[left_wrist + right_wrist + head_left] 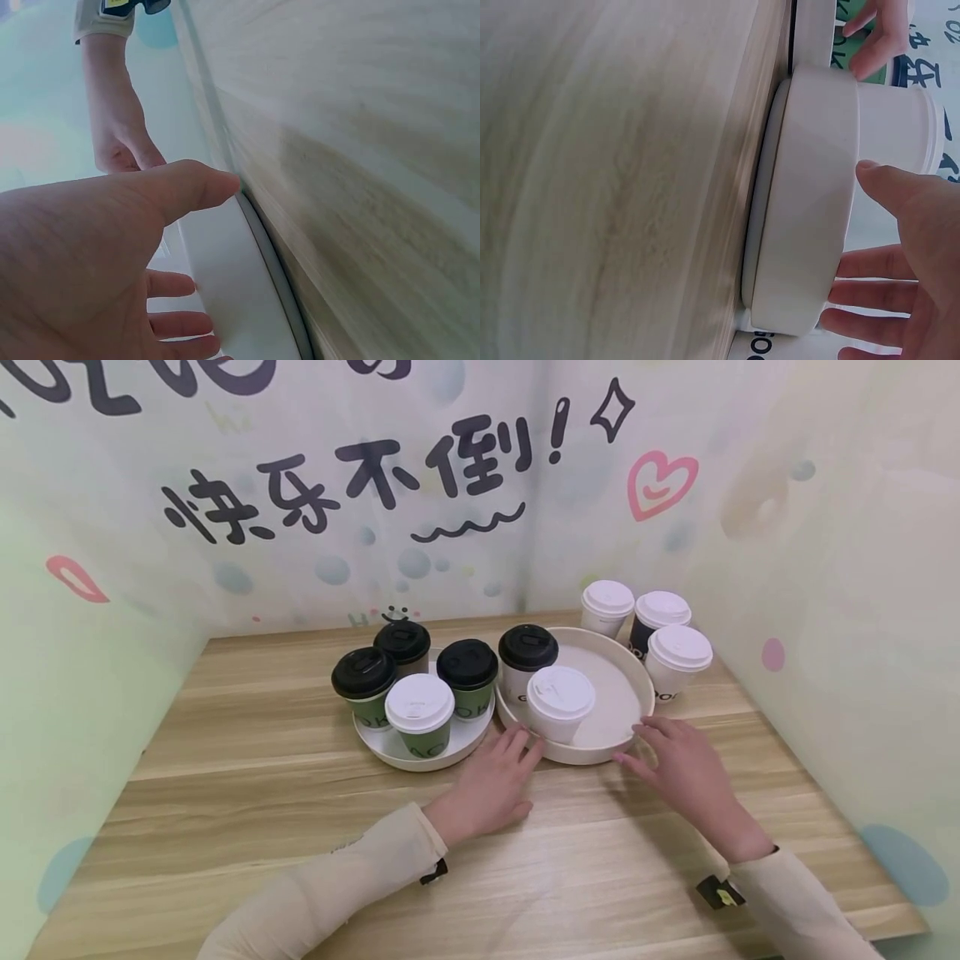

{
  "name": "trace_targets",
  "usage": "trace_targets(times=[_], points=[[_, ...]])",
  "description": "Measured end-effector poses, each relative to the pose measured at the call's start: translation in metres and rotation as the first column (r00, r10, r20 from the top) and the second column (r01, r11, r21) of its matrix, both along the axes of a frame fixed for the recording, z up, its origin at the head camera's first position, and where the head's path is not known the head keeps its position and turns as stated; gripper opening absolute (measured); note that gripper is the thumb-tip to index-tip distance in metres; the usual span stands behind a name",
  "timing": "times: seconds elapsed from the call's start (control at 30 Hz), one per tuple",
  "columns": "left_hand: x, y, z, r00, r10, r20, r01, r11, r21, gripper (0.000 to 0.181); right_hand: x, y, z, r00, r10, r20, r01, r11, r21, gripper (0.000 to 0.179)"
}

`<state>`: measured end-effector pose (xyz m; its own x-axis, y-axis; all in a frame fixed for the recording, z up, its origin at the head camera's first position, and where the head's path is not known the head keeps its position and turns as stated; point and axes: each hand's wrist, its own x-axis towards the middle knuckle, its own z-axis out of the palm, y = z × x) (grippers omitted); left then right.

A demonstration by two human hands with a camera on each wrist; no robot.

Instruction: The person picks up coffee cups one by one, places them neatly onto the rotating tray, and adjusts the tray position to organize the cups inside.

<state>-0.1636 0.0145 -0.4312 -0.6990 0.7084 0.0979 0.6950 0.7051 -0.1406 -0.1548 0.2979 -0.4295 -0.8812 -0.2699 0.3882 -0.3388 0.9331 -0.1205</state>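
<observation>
My left hand (pixel 491 781) is at the front left of a round cream tray (pixel 585 755), its fingertips right at the rim. On the tray's right side, my right hand (pixel 688 768) has its fingers and thumb extended along the wall. In the right wrist view the thumb and fingers (pixel 874 294) lie against the tray's side. Inside the tray stand a black-lidded white paper cup (pixel 517 683) and a white-lidded white cup (pixel 558 714), both in its left half.
Left of it, a second round white tray (pixel 420 765) bears several green cups, including a white-lidded one (pixel 427 742). At the right back stand a white cup (pixel 602 622), a black cup (pixel 640 635) and another white cup (pixel 666 681). Printed walls enclose the wooden table (pixel 285 827).
</observation>
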Motion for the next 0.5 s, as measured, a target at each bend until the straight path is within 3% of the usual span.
trace_targets(times=[0.23,0.5], points=[[0.006,0.007,0.004,0.999,-0.022,-0.025,0.021,0.999,-0.024,0.078,0.007,-0.009,0.002,0.999,-0.012,0.046,0.011,1.0,0.004,0.053],[0.008,0.016,-0.002,0.996,-0.067,-0.063,0.065,0.997,-0.034,0.084,0.015,-0.021,-0.002,0.999,-0.008,0.052,0.006,1.0,0.021,0.055]])
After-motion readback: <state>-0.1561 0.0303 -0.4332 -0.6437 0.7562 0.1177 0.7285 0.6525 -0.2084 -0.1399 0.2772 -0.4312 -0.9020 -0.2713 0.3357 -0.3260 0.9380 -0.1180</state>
